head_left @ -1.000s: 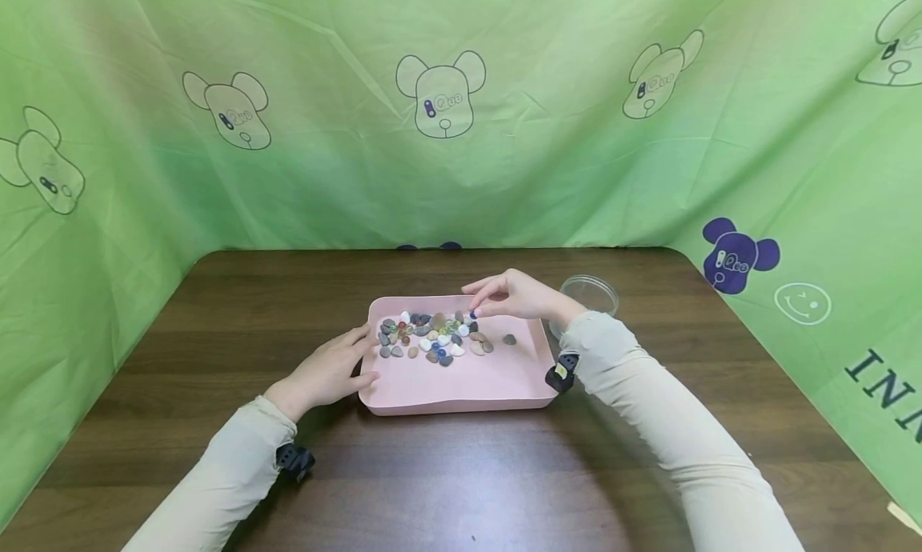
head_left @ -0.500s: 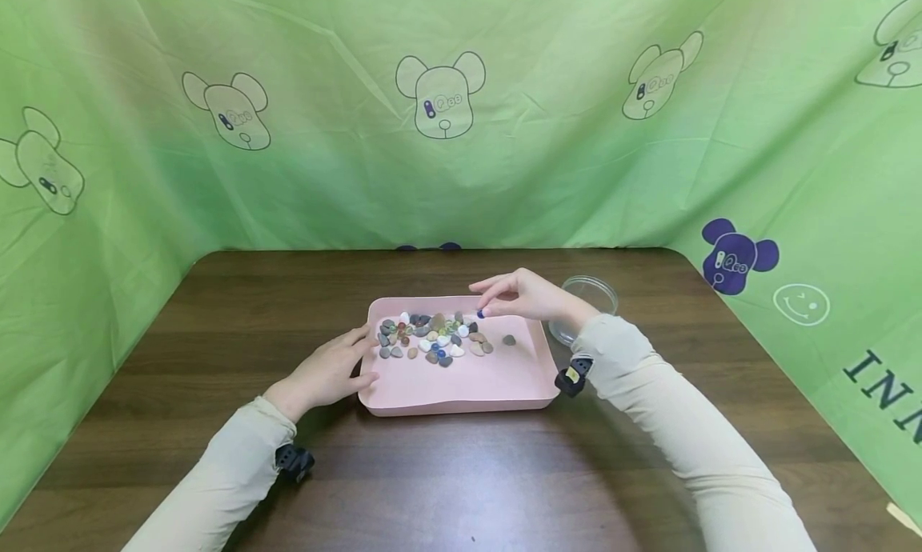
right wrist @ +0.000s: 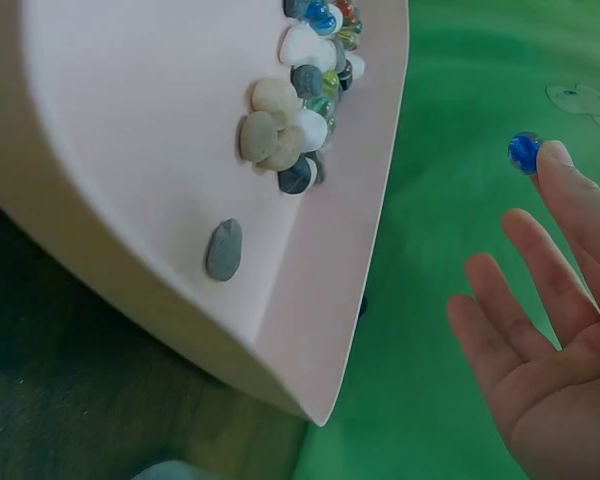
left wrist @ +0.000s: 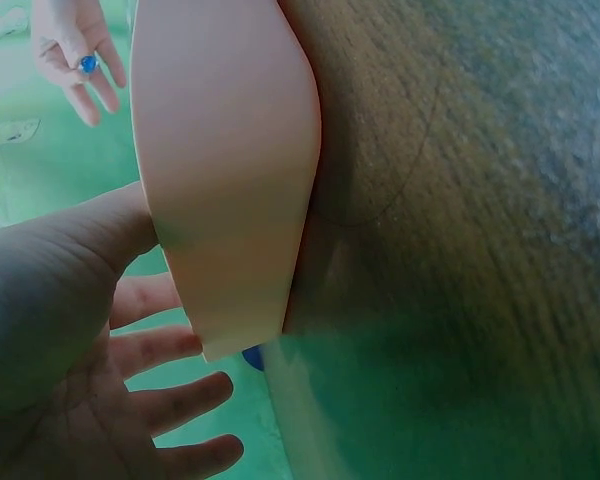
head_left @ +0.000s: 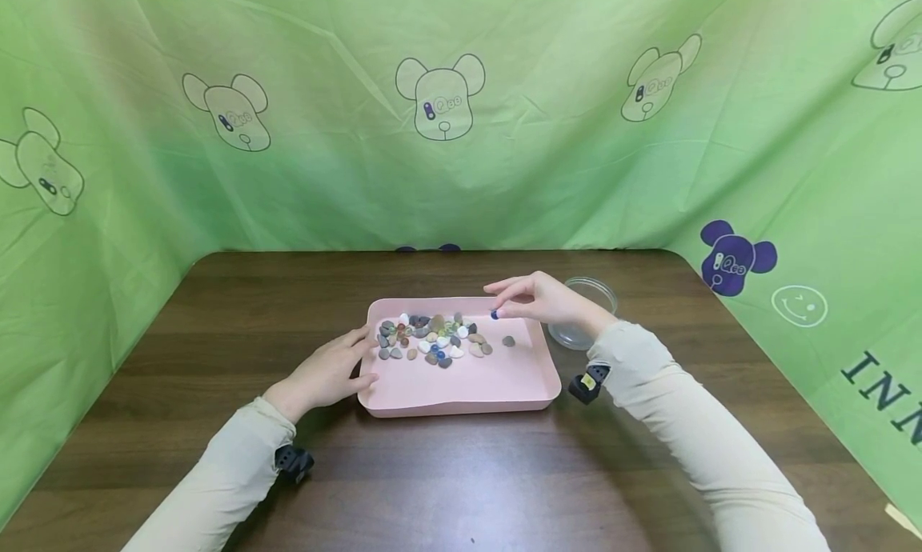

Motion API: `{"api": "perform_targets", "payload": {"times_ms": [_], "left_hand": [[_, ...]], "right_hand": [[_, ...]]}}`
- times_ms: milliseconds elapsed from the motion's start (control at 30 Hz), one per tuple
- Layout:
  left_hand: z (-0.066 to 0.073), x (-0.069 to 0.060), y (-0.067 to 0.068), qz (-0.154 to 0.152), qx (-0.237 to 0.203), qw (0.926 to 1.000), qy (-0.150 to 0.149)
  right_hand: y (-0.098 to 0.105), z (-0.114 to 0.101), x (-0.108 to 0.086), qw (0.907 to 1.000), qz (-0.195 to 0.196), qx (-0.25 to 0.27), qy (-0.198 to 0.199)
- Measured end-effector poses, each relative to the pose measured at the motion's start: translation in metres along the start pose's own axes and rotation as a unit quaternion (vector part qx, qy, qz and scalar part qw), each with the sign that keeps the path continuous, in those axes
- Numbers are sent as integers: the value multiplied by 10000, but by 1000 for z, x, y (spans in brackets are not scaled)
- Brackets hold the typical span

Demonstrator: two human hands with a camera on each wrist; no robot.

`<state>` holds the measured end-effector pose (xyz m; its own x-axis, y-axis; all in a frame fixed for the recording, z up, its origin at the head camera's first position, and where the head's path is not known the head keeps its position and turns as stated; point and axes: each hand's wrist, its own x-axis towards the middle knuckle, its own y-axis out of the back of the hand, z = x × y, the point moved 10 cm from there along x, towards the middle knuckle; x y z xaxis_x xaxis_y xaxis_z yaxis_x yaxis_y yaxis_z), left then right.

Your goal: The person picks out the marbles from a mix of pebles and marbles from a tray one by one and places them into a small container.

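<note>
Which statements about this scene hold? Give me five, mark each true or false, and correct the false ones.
1. The right hand holds a blue marble. True.
2. The left hand holds a marble too. False: the left hand is at the left edge of the tray, holding no marble.
3. One grey stone lies apart from the pile. True.
4. The clear container stands inside the tray. False: the container is on the table, right of the tray.
5. The pile includes white stones. True.
</note>
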<state>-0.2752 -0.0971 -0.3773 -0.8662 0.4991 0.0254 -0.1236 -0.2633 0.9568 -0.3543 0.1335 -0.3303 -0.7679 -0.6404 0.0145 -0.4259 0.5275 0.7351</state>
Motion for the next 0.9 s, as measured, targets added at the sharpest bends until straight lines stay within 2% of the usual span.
{"api": "perform_targets", "payload": {"times_ms": [167,400,700,900], "left_hand": [[1,-1,1,6,-27,10000,-3],[0,-1,1,-38,-24,10000,39],[0,-1,0,-13,-14,10000,30],[-1,0,-1,-36,-35,10000,30]], "right_hand": [[3,2,-7,9999,57,115,-17],[8,3,-17,9993,254,-109,263],[13,13,-23,9995,233,178,-130],[17,16,-27,9993,335,145,-112]]}}
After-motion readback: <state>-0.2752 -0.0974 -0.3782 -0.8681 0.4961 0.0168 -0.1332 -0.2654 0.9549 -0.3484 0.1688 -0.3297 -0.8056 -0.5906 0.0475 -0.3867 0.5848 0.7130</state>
